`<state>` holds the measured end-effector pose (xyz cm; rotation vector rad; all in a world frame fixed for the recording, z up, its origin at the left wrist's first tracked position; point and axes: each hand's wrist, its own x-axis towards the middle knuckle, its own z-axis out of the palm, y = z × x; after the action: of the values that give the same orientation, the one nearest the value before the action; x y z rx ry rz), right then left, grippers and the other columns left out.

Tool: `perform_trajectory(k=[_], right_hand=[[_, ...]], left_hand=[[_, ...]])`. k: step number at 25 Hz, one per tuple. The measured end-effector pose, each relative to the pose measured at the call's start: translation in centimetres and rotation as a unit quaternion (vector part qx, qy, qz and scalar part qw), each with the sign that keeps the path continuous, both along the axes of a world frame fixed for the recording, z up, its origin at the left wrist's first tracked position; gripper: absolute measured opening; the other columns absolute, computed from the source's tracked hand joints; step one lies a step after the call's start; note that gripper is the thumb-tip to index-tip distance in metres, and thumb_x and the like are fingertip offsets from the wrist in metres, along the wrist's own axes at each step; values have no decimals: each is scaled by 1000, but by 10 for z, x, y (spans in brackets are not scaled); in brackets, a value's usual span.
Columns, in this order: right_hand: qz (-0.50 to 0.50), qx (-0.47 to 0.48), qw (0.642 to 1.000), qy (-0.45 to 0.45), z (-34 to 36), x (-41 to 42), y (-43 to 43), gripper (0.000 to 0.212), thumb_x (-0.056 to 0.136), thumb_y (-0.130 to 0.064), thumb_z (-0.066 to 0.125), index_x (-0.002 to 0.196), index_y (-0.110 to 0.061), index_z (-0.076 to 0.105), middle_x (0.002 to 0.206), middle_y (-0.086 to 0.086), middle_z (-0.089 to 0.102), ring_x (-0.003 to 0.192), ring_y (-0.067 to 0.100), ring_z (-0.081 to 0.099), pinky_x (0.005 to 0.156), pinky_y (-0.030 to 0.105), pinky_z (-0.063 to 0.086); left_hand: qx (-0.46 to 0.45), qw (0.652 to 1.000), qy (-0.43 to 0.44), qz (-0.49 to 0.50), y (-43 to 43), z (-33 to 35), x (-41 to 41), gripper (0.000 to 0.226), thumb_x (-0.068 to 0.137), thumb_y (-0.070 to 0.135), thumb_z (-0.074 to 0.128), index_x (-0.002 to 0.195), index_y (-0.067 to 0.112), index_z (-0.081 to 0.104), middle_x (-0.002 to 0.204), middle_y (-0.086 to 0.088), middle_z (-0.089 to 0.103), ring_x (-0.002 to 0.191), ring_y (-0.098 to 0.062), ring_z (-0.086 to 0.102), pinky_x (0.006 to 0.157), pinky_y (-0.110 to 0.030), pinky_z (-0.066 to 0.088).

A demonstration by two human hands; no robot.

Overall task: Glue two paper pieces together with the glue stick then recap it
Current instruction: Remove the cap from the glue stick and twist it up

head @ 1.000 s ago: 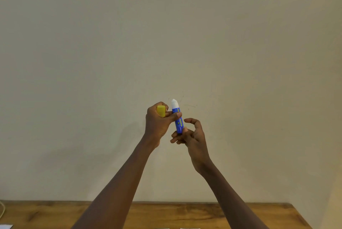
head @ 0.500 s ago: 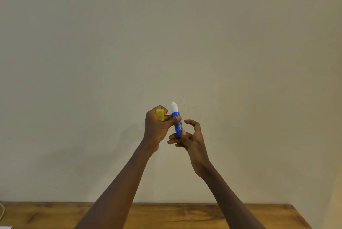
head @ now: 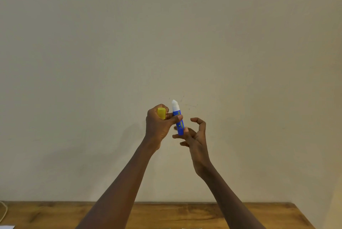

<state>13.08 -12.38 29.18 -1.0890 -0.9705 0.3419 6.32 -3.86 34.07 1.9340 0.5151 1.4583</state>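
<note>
I hold a blue glue stick [head: 179, 121] upright in front of the wall, its white glue tip bare and pointing up. My left hand [head: 159, 125] pinches the stick's barrel between thumb and fingers and also grips the yellow cap [head: 161, 113] in its curled fingers, just left of the stick. My right hand [head: 194, 136] is at the stick's lower end, thumb and a finger pinching the base, index finger curled free above. Thin white slivers of paper [head: 185, 228] show at the bottom edge of the view.
A wooden table [head: 240, 215] runs along the bottom of the view, against a plain beige wall [head: 240, 62]. A white paper corner [head: 7, 227] and a pale cable [head: 4, 212] lie at the table's left end.
The stick and cap stay in my left hand at almost the same spot. My right hand's fingers have shifted on the stick's base and spread wider, the index finger further from the barrel.
</note>
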Motion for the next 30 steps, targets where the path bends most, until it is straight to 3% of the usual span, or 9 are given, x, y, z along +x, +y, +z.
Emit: perform_trajectory(k=[3,5,9,12,14,18,21,24,30], right_hand=[[-93,9,995,-34,-1,0,0,44,78,-10,66,103,-23,33,81,7,61,69,19,61,63,21,50],[-83,11,996,-30,0,0,0,33,83,-3,57,96,-23,34,78,14,64,63,17,65,65,21,51],[13,-7,1000,0,2,4,-2,17,93,-11,39,107,-19,33,86,15,67,63,11,67,64,11,49],[-59,-7,997,-40,1,2,-2,39,83,-16,60,107,-24,30,82,2,63,73,17,62,63,15,48],[-106,0,992,-68,0,2,0,42,79,-8,64,102,-21,32,76,7,64,69,24,62,65,23,51],[-24,-1,998,-54,0,2,2,18,92,-6,42,103,-17,33,85,16,67,66,19,65,62,13,48],[-29,-12,998,-52,-2,-1,4,27,90,-14,47,109,-24,31,89,8,66,75,17,65,69,18,48],[-80,0,993,-84,-6,0,6,34,86,-7,55,108,-21,33,84,19,68,75,29,66,70,26,51],[56,-16,998,-3,-12,8,8,29,92,-8,41,115,-24,32,87,14,66,67,14,69,65,17,55]], left_hand=[[-16,1000,-6,-10,-1,-3,1,45,70,11,73,52,19,33,52,2,39,54,-15,46,53,-15,41],[-13,1000,-3,-9,-1,-3,2,46,70,11,74,52,20,32,51,2,39,54,-15,46,49,-10,40],[4,1000,4,-2,1,-3,0,46,71,11,73,52,20,32,51,4,39,50,-5,44,46,-2,37],[-1,1000,-7,2,1,-4,1,45,71,13,73,51,22,33,52,5,40,54,-18,45,49,-7,39],[-4,1000,-10,-1,1,-3,2,46,70,13,73,51,22,32,52,4,40,59,-23,46,53,-15,41],[7,1000,5,7,4,-1,1,46,71,14,73,52,21,32,51,3,39,50,-11,40,46,-5,37],[-3,1000,2,4,5,-5,-1,44,71,13,73,53,21,33,52,3,40,50,-9,42,46,-3,38],[-7,1000,11,2,6,-10,-2,44,71,12,73,53,20,33,52,4,41,50,-6,43,45,-2,37],[3,1000,25,0,10,-21,-4,47,72,9,71,52,21,31,52,7,39,45,-4,43,45,-1,36]])
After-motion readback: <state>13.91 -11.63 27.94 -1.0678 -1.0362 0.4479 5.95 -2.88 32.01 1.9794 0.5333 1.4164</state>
